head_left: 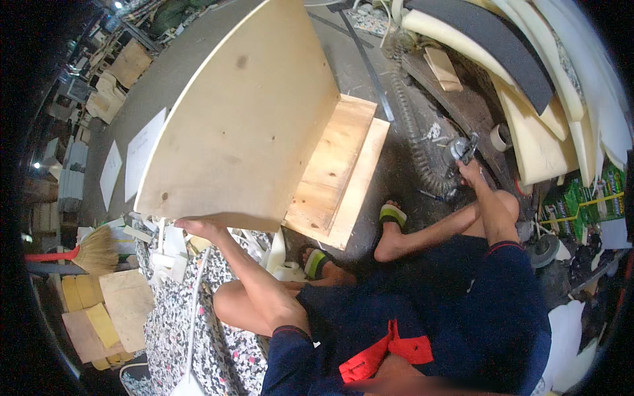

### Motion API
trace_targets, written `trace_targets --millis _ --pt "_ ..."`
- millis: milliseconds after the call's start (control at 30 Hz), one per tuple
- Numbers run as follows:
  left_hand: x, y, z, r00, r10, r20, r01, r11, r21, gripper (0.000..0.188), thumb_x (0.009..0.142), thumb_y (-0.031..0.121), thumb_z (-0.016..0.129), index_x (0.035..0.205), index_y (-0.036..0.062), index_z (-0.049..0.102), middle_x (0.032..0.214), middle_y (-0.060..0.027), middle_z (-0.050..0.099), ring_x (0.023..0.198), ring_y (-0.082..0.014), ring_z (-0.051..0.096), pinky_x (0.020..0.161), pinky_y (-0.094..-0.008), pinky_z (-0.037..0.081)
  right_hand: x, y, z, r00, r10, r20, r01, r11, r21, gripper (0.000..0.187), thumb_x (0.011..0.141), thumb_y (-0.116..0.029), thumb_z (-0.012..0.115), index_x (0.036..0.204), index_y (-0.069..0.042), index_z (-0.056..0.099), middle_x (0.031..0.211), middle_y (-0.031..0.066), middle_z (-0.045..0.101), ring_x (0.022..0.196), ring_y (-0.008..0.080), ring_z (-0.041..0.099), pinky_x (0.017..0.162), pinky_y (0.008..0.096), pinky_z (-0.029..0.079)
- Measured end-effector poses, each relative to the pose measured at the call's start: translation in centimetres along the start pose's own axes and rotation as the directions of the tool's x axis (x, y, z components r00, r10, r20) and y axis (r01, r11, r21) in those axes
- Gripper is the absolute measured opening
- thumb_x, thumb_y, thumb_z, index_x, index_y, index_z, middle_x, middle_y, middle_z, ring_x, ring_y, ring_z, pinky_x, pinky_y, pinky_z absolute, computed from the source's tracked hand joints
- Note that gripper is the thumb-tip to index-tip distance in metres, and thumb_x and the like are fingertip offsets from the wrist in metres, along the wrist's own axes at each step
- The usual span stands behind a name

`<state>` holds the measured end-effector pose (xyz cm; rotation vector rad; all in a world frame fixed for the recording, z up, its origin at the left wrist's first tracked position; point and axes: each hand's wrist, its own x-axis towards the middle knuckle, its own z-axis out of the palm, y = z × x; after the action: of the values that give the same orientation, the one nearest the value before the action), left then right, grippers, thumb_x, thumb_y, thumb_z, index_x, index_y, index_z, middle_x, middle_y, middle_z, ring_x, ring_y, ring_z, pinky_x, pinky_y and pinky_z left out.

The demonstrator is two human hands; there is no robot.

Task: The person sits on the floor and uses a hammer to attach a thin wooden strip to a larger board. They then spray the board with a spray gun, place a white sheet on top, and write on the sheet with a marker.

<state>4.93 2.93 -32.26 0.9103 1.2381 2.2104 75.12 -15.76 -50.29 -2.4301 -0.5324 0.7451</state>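
My left hand point(201, 228) grips the lower edge of a large pale plywood panel point(238, 112), its thumb and fingers around the rim. The panel stands tilted, with a curved outer edge. Narrower wooden boards point(337, 165) join its right side at an angle, forming one frame. Off to the right, my right hand point(470, 170) is closed around a silver-and-black air tool point(457, 149), held apart from the frame near the floor. The tool's exact kind is hard to make out. A grey coiled hose point(413, 125) runs beside it.
Foam sheets point(528, 86) are heaped at the upper right, near a tape roll point(500, 137). Speckled foam point(185, 317) lies at my left knee. A broom point(96, 251) and plywood offcuts point(125, 310) are at the left. A metal strip point(373, 72) lies beyond the frame.
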Motion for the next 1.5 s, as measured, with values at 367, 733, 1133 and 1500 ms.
trace_targets --millis 367,733,1133,1500 --pt "-1.2 3.9 0.0 0.998 0.042 0.056 -0.046 0.996 0.072 0.079 0.102 0.063 0.033 0.135 -0.0069 0.049 0.125 -0.0172 0.057 0.107 -0.0289 0.059 0.091 -0.0386 0.051 -0.7 -0.7 -2.1 0.988 -0.052 -0.144 0.086 0.968 0.236 0.058 0.093 -0.031 0.062 0.136 0.005 0.048 0.122 0.0227 0.062 0.108 0.0324 0.062 0.077 0.0444 0.054" --pt "10.8 17.8 11.8 0.796 -0.264 0.544 -0.587 -0.120 0.801 0.073 0.088 0.071 0.054 0.080 0.0017 0.073 0.079 -0.0221 0.069 0.081 -0.0364 0.069 0.075 -0.0454 0.052 -8.4 -8.7 -4.7 0.887 -0.454 -0.089 0.445 0.786 0.430 0.044 0.093 -0.030 0.067 0.114 0.007 0.059 0.081 0.0088 0.068 0.068 0.0204 0.062 0.073 0.0348 0.051" --pt "10.1 16.9 9.9 0.765 -0.151 0.626 -0.640 -0.073 0.765 0.062 0.089 0.063 0.059 0.098 0.0023 0.070 0.086 -0.0264 0.067 0.088 -0.0415 0.068 0.076 -0.0462 0.052 -14.2 -12.5 -0.8 0.911 -0.408 -0.065 0.401 0.834 0.379 0.050 0.092 -0.038 0.068 0.118 0.003 0.062 0.078 0.0130 0.070 0.072 0.0217 0.069 0.071 0.0384 0.054" --pt "14.2 4.6 32.0 0.662 -0.310 0.683 -0.749 -0.221 0.625 0.079 0.083 0.075 0.056 0.132 0.0134 0.063 0.132 -0.0195 0.062 0.123 -0.0376 0.058 0.103 -0.0490 0.045 -15.2 -12.3 3.6 0.754 -0.568 -0.330 0.649 0.721 0.241 0.031 0.092 -0.028 0.069 0.102 0.001 0.063 0.077 0.0050 0.068 0.070 0.0128 0.063 0.066 0.0296 0.052"
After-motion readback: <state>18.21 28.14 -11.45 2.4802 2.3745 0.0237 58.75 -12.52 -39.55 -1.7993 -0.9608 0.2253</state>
